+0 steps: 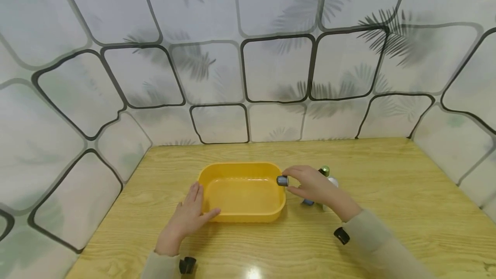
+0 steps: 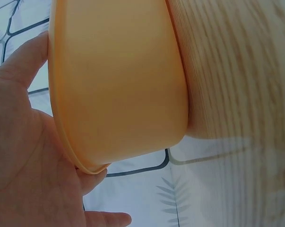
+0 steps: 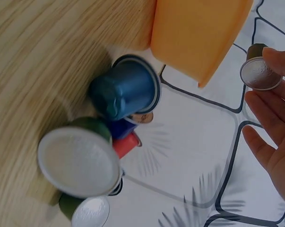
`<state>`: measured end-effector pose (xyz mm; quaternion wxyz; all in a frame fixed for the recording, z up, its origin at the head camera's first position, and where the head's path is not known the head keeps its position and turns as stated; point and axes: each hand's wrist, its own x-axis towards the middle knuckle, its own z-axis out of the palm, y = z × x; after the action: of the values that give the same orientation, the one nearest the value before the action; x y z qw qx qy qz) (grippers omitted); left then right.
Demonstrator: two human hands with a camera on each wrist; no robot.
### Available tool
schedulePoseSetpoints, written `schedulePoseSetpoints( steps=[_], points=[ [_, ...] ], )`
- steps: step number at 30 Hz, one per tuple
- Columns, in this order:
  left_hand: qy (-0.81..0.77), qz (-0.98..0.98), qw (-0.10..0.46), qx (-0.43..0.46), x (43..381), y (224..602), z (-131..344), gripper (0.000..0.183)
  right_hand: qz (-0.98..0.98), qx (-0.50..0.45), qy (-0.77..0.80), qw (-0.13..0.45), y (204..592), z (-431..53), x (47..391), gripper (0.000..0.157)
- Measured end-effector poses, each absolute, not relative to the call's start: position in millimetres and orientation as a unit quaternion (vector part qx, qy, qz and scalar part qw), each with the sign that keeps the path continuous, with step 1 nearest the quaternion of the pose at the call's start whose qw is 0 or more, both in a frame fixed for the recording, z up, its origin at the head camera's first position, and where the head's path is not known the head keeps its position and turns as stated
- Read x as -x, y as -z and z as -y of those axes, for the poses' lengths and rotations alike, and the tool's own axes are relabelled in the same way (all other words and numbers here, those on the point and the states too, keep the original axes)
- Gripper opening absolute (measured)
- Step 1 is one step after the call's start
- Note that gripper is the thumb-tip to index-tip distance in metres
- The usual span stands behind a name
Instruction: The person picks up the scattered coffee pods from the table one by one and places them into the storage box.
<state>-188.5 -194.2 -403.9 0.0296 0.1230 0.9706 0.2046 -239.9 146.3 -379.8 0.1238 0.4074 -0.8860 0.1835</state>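
At the right rim of a yellow plastic basin (image 1: 242,218), a dark, foil-lidded coffee capsule (image 1: 283,180) is held in a pinch between thumb and fingertips of the right hand (image 1: 311,183). The basin's left rim is touched by the left hand (image 1: 187,214), its fingers straight and thumb spread. If the pinch is loosened too soon, the capsule could be dropped outside the wall; if carried too low, it could be knocked against the rim. A blue capsule (image 3: 125,90) and a white-lidded capsule (image 3: 78,163), grouped nearby, could be scattered by a sweeping wrist.
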Motion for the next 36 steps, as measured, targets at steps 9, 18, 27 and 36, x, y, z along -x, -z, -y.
schedulePoseSetpoints(
  steps=[9,18,27,36],
  points=[
    [-0.208,-0.970,0.032,-0.122,188.5,403.6,194.7,0.089,0.885,-0.408,-0.188,0.119,375.9,-128.6,244.7,0.033],
    [-0.207,-0.970,0.029,-0.121,188.1,403.6,194.0,0.088,0.892,-0.393,-0.198,0.105,370.9,-118.4,246.8,0.036],
    [-0.206,-0.971,0.029,-0.118,186.7,401.9,194.3,0.087,0.894,-0.383,-0.205,0.111,368.5,-107.4,251.4,0.037],
    [-0.200,-0.972,0.031,-0.122,187.2,403.1,193.9,0.088,0.883,-0.402,-0.205,0.127,359.1,-96.7,257.7,0.035]
  ],
)
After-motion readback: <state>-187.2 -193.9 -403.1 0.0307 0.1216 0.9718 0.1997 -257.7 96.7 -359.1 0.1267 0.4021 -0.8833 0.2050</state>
